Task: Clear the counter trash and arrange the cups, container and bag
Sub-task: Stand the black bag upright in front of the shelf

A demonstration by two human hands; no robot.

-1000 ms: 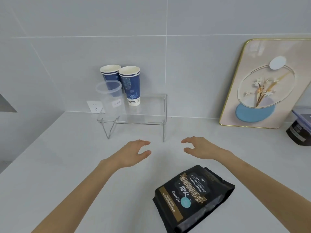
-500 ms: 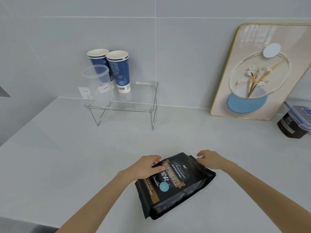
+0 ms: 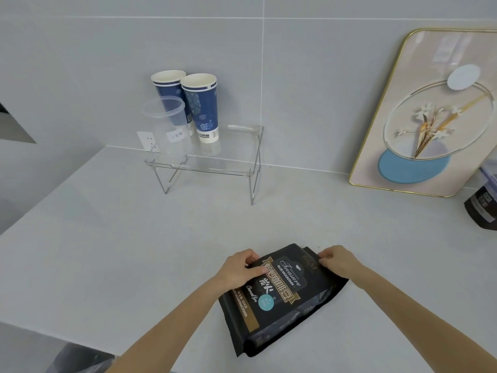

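Observation:
A black coffee bag (image 3: 279,300) lies flat on the grey counter (image 3: 134,251) near its front edge. My left hand (image 3: 239,267) grips the bag's top left corner, thumb on the label. My right hand (image 3: 336,259) pinches the top right corner. On a clear acrylic shelf (image 3: 228,162) at the back wall stand two blue paper cups (image 3: 200,106), side by side, with a clear plastic container (image 3: 168,125) in front of the left cup.
A gold-framed picture (image 3: 430,111) leans on the wall at the right. A dark lidded box (image 3: 484,205) sits at the far right edge. A wall socket (image 3: 146,140) is behind the shelf. Something grey (image 3: 78,359) shows below the counter's front edge.
Both hands came back from near the shelf to the coffee bag and took hold of its top corners. The view has dropped and drawn closer to the bag.

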